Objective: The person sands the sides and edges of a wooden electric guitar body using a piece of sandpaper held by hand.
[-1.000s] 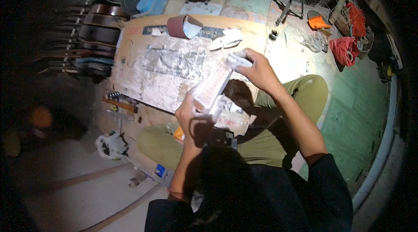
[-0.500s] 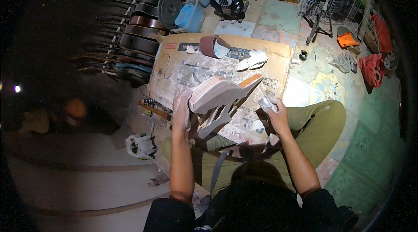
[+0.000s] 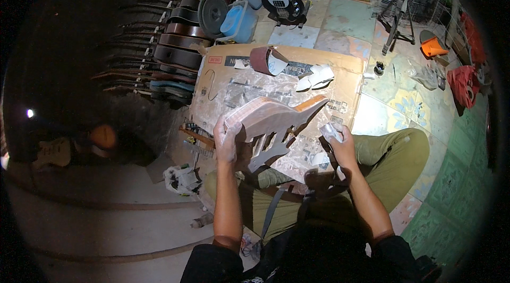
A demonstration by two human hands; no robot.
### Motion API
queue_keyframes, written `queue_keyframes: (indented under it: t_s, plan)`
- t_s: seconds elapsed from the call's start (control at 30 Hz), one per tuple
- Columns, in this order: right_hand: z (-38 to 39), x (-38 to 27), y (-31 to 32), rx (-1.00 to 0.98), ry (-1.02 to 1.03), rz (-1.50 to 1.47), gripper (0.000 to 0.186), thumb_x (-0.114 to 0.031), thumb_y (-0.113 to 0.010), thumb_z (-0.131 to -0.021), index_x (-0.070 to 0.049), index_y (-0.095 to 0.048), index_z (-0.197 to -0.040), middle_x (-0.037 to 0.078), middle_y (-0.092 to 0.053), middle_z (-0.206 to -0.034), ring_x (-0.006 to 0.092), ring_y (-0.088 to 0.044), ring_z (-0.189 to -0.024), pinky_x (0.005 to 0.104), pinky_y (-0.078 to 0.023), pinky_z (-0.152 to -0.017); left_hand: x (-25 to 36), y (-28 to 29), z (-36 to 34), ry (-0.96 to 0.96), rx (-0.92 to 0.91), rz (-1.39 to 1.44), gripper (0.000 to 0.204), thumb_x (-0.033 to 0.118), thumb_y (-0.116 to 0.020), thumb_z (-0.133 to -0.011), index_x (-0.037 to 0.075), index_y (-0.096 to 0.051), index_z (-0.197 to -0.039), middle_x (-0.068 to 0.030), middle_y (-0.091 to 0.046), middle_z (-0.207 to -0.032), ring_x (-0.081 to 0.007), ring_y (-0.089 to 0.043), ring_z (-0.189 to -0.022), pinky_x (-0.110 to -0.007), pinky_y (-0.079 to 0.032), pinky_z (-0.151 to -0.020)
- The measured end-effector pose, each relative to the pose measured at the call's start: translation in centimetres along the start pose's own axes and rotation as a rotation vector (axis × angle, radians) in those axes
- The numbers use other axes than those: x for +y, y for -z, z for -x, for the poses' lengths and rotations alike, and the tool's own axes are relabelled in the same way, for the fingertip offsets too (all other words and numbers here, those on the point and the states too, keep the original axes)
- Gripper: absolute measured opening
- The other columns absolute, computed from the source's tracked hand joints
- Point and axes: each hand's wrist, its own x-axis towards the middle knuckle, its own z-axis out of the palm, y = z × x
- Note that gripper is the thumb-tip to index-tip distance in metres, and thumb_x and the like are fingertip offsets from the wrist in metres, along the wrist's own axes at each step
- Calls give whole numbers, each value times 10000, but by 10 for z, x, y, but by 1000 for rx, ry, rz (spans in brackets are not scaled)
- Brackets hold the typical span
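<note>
My left hand, pale with dust, grips the rounded end of an unpainted electric guitar body. The body is held tilted on edge above the cardboard, its cutouts showing and its pointed horn reaching to the upper right. Pinched in my right hand is a small folded piece of sandpaper, apart from the body and to its right. Beyond the body lies a curled brown strip of sandpaper, with torn white pieces of paper beside it.
Dusty flattened cardboard covers the floor before my crossed legs. Several guitars stand in a row at the left. Farther off are a blue tub, a black bass guitar, a tripod and a red bag.
The whole view has shifted slightly, so the scene sits farther right. The guitar body has tipped a little, showing less of its edge. Both hands keep their holds.
</note>
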Motion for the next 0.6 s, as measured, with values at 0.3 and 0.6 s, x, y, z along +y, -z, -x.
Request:
queue_keyframes:
  t_s: [0.3, 0.6]
  plan:
    - [-3, 1, -8, 35, -53, -25, 390, 23, -658, -845, 23, -586, -1228, 113, -683, -1125, 179, -652, -1034, 313, -504, -927, -16, 1, -10, 230, 460, 171, 388, 315, -609, -919, -10, -653, -1128, -97, -657, -1055, -216, -622, -961, -336, -477, -893]
    - [-9, 7, -7, 18, -22, 46, 390, -3, -666, -858, 24, -571, -1236, 119, -678, -1131, 191, -648, -1040, 317, -504, -925, -36, 21, -5, 180, 271, 282, 485, 317, -587, -893, -83, -637, -1163, -172, -674, -1129, -281, -657, -1024, -401, -524, -900]
